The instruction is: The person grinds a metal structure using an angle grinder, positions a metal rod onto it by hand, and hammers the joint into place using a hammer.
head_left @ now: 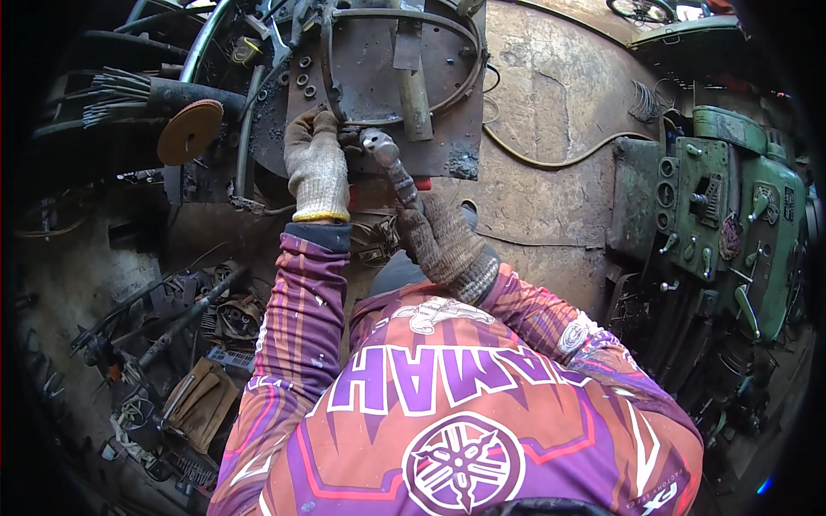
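My left hand (pixel 317 168), in a pale knitted glove with dark fingertips, rests at the near left edge of a round metal hoop (pixel 474 73). Its fingers are curled in, and what they pinch is hidden. In a brown, dirty glove, my right hand (pixel 439 241) is wrapped around the handle of what looks like a hammer (pixel 381 148). The hammer's worn metal head is just right of my left fingers, close to the hoop's near rim. The hoop lies on a dark steel plate (pixel 460 142); a pale metal bar (pixel 415 107) crosses inside it.
Several small metal rings (pixel 303 79) lie left of the hoop. Farther left are a brown disc (pixel 190 132) and a tube of thin rods (pixel 129 95). A green machine with levers (pixel 731 215) stands right. A cable (pixel 551 163) crosses the floor; scrap and cardboard (pixel 202 404) lie lower left.
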Action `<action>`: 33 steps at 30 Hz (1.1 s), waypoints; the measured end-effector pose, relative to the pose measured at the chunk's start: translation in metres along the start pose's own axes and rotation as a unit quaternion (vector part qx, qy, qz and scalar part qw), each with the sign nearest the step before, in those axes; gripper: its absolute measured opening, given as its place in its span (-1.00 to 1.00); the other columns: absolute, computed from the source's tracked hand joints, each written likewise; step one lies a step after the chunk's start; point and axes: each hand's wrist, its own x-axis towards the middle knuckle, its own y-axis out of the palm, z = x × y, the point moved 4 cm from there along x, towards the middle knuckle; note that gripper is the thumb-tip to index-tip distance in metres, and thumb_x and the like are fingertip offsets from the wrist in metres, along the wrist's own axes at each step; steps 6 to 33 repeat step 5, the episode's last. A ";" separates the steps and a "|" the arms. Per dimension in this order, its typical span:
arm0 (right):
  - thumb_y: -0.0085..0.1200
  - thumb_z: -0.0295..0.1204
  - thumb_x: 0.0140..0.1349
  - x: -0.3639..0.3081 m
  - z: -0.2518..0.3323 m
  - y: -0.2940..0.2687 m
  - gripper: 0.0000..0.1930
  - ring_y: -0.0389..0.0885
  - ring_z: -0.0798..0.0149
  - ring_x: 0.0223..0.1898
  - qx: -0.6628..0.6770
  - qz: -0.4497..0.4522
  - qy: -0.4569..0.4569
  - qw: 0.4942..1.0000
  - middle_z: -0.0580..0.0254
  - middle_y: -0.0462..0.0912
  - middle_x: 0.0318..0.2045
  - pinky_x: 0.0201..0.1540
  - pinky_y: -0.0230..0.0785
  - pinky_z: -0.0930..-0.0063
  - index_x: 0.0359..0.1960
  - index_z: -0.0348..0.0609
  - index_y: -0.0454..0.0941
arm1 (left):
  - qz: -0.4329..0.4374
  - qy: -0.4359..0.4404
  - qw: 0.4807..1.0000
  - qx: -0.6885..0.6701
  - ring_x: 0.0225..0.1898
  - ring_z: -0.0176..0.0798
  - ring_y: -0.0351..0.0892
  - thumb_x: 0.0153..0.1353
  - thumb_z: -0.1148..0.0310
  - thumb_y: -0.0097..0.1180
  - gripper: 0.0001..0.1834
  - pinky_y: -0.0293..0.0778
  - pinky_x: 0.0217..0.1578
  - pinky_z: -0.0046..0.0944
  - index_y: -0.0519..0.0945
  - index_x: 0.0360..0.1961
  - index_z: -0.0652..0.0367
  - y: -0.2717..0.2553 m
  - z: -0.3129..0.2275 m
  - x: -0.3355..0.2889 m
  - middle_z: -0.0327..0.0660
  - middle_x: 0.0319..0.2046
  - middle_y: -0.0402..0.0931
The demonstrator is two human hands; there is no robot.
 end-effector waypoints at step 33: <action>-0.04 -0.06 0.47 0.013 0.000 -0.005 -0.58 0.67 -0.14 -0.02 -0.065 -0.050 0.083 0.993 -0.27 0.64 -0.05 -0.03 0.42 -0.12 0.10 -0.14 0.48 | 0.015 0.003 1.000 0.019 -0.45 -0.32 0.66 0.43 0.30 0.19 -0.79 0.60 -0.52 -0.36 0.56 -0.02 0.15 0.001 0.002 0.002 -0.23 -0.30 0.63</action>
